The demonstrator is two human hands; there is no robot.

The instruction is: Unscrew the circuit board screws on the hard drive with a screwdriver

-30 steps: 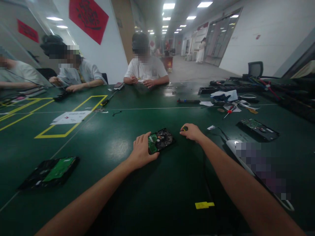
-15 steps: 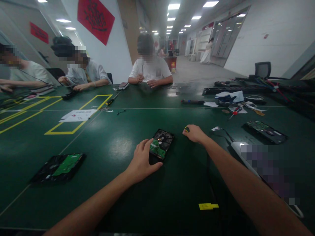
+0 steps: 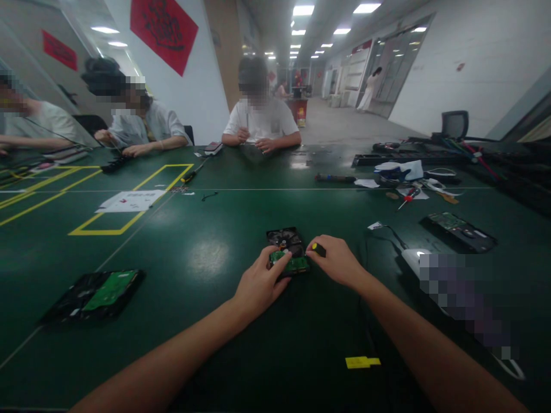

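Observation:
In front of me a hard drive (image 3: 293, 236) lies on the green table, its green circuit board facing up. My left hand (image 3: 260, 278) is closed around its near-left side, thumb and fingers over the board, which they partly cover. Just right of the drive, my right hand (image 3: 338, 261) is closed on a screwdriver (image 3: 318, 249); only the black handle with its yellow end shows, and the tip is hidden. A second hard drive (image 3: 97, 295) rests at the left, and a third hard drive (image 3: 460, 230) lies at the right.
A white power strip (image 3: 434, 287), partly pixelated, runs along the right. Behind it lie a red-handled screwdriver (image 3: 408, 198), papers and cables. Another screwdriver (image 3: 191, 174) and a white sheet (image 3: 129, 201) lie far left. Several people sit across the table (image 3: 206, 344).
The hard drive has turned, and my left hand has shifted its grip farther over the board. My right hand has come left and nearer, up to the drive's right side, with the screwdriver.

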